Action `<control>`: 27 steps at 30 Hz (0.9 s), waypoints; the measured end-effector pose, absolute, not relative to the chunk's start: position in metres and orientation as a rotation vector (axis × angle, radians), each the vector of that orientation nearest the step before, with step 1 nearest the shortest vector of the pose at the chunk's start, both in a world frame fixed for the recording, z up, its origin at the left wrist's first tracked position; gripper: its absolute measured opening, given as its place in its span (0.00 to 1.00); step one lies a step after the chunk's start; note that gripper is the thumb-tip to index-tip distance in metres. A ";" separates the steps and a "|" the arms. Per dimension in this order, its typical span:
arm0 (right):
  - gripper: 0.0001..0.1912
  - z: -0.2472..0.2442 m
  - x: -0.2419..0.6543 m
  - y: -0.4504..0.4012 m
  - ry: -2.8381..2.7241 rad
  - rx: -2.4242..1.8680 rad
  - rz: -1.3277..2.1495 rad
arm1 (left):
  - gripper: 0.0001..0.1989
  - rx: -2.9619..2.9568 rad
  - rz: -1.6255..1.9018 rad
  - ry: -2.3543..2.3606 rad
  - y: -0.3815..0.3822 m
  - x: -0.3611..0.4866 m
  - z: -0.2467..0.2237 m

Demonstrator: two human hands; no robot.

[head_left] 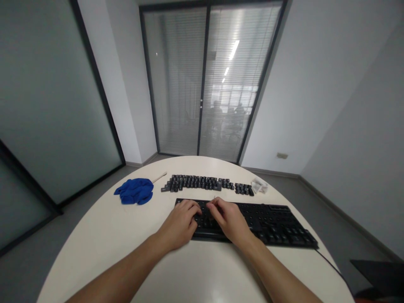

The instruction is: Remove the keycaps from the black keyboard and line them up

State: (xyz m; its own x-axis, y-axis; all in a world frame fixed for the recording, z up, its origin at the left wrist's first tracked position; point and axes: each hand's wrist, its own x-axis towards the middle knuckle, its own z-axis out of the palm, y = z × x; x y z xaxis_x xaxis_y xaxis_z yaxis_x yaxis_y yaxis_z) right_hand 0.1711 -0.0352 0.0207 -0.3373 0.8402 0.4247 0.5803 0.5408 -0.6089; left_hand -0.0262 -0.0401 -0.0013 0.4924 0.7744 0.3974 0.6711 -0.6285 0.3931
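A black keyboard (268,223) lies across the middle of the table, with many keycaps off its left and middle part. My left hand (181,223) rests on its left end, fingers bent and apart, with nothing visible in them. Just right of it, my right hand (229,216) is over the keyboard, thumb and forefinger pinched together; a small thin thing shows at the fingertips, too small to name. Loose black keycaps (202,182) stand in rows behind the keyboard, with a smaller group (244,189) at their right.
A crumpled blue cloth (135,191) lies at the left on the round white table (104,235), beside a thin brush or swab (159,177). Clear plastic packaging (259,185) is at the back right. A cable (331,265) runs off the right edge.
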 end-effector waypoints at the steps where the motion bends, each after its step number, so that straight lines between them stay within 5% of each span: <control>1: 0.14 0.019 0.171 -0.034 -2.000 -1.172 0.480 | 0.16 2.550 0.829 1.247 -0.040 -0.026 -0.001; 14: 0.12 0.020 0.170 -0.039 -2.224 -1.054 0.473 | 0.15 2.566 0.797 1.249 -0.041 -0.025 0.002; 27: 0.18 0.003 0.170 -0.022 -1.814 -1.125 0.867 | 0.10 2.579 0.842 1.201 -0.045 -0.026 0.004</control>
